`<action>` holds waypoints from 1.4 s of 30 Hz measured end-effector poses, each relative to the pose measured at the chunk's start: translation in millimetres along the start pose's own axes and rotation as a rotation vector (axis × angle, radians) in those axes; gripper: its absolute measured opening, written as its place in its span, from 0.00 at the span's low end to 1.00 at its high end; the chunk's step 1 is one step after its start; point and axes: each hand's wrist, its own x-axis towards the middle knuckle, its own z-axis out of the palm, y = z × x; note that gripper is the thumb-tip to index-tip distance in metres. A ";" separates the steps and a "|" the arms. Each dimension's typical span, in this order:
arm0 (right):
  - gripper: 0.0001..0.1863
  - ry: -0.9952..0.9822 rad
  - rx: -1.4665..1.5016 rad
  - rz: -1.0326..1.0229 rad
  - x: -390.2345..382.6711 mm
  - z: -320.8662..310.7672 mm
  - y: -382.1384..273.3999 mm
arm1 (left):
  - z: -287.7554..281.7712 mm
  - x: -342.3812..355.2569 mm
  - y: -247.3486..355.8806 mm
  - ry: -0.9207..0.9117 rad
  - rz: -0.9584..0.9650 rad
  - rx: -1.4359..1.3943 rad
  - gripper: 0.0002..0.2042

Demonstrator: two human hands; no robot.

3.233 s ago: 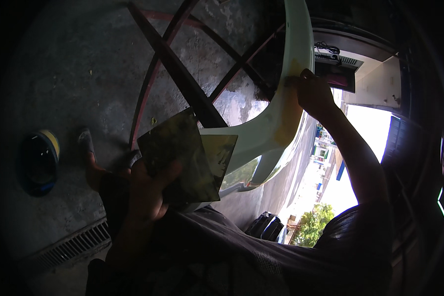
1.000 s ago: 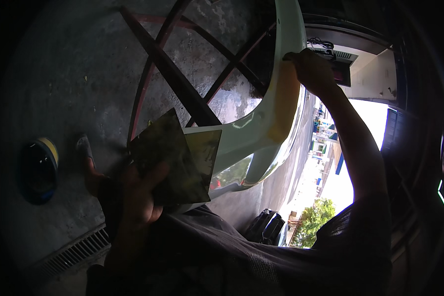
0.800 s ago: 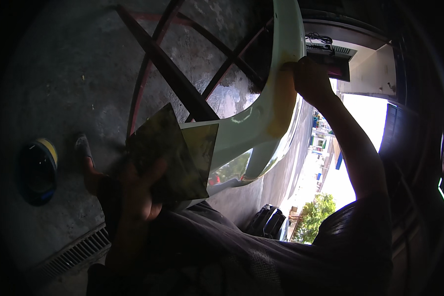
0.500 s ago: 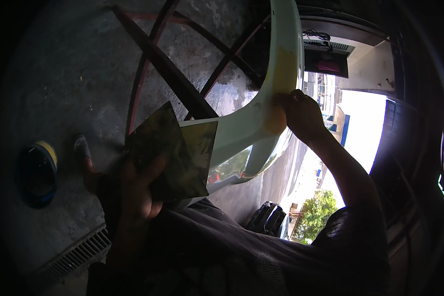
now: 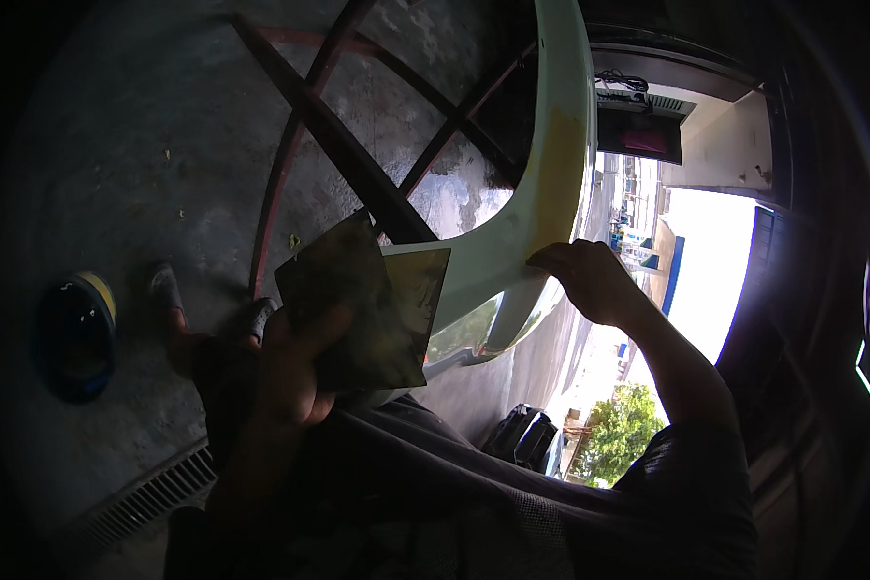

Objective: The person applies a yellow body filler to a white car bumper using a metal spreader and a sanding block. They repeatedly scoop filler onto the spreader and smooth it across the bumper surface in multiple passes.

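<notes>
A pale, curved car bumper (image 5: 474, 242) runs from the top of the view down toward my lap, with a yellow-brown filler patch (image 5: 561, 164) on its bend. The fingers of my right hand (image 5: 594, 280) are pinched together against the bumper at the lower end of that patch; whatever lies beneath them is hidden. On the left, my left hand (image 5: 304, 372) grips thin, flat, square-cornered plates with smeared faces: a dark plate (image 5: 343, 271) in front and a lighter plate (image 5: 418, 300) fanned out behind it. Their material is too shadowed to tell. They stand close before the bumper's near end.
Crossed dark red stand bars (image 5: 358, 164) are beyond the plates. On the concrete floor (image 5: 164, 213) stand a dark round bucket (image 5: 75, 338) and a drain grate (image 5: 155, 493). A black object (image 5: 522, 433) lies below the bumper; a bright opening is at right.
My right hand has slid down along the bumper, off the middle of the filler patch to its lower end. The plates in my left hand have shifted slightly right and down in view.
</notes>
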 end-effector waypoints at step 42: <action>0.18 0.419 -0.413 0.290 119.0 -52.5 105.8 | 4.0 3.4 -10.6 0.049 -0.005 -0.027 0.22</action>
